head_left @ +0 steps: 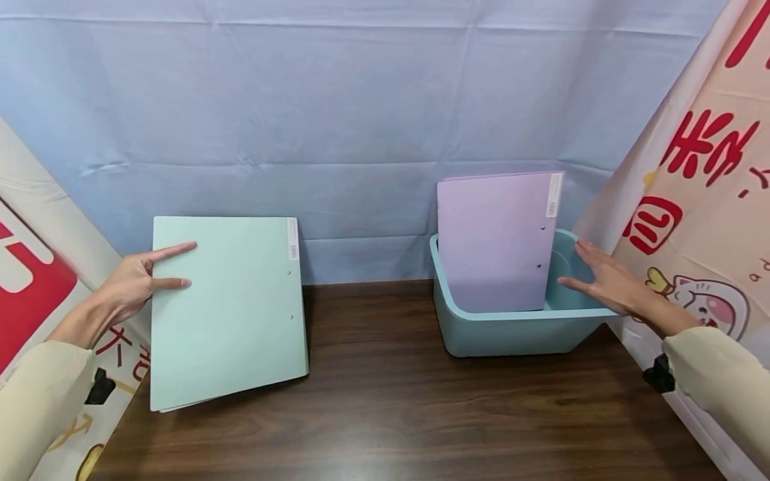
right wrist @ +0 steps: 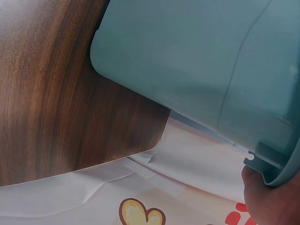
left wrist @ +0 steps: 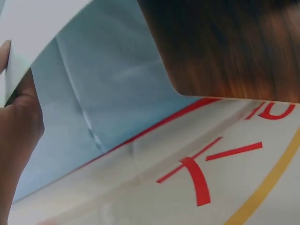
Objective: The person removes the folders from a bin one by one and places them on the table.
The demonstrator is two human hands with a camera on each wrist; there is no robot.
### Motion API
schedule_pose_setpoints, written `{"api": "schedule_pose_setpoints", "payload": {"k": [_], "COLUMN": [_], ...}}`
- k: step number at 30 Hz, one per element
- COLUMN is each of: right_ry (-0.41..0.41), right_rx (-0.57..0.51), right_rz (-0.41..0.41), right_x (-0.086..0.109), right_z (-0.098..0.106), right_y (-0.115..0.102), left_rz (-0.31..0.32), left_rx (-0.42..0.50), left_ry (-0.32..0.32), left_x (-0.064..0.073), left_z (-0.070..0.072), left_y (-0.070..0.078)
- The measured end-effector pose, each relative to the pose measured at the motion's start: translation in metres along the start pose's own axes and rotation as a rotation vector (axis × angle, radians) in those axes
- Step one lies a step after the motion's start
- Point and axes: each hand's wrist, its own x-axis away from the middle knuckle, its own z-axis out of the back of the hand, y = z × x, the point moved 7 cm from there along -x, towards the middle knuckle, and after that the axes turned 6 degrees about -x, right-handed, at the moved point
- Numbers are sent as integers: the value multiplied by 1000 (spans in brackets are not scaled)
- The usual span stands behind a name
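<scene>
A mint-green file folder (head_left: 225, 314) stands tilted at the left in the head view. My left hand (head_left: 135, 284) grips its left edge, two fingers lying across the front and the rest hidden behind; the left wrist view shows part of that hand (left wrist: 21, 122) at the folder's pale edge. On the right is a blue-green plastic bin (head_left: 505, 334) with a lilac file folder (head_left: 493, 247) upright inside it. My right hand (head_left: 613, 284) rests over the bin's right rim, fingers spread and fairly straight. Whether the mint folder touches the table cannot be told.
A dark wood table (head_left: 367, 401) lies beneath, with a pale blue cloth (head_left: 337, 120) hanging behind it. Printed cloths with red lettering hang on the left (head_left: 36, 287) and right (head_left: 710, 200) sides, the right one close to the bin.
</scene>
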Motion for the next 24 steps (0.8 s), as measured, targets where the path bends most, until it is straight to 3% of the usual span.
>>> {"api": "schedule_pose_setpoints", "payload": {"k": [3, 9, 17, 24], "right_ry": [2, 9, 7, 7], "right_rx": [0, -2, -1, 1], "right_rz": [-3, -8, -11, -10], "right_x": [0, 1, -1, -1], "right_z": [0, 0, 3, 1], "right_y": [1, 0, -1, 1], "left_rz": [32, 34, 100, 148], "left_rx": [-50, -158, -192, -200], "left_ry": [-7, 25, 35, 89], "left_x": [-6, -13, -14, -16], "left_z": [3, 10, 13, 12], "left_y": [-12, -32, -61, -79]}}
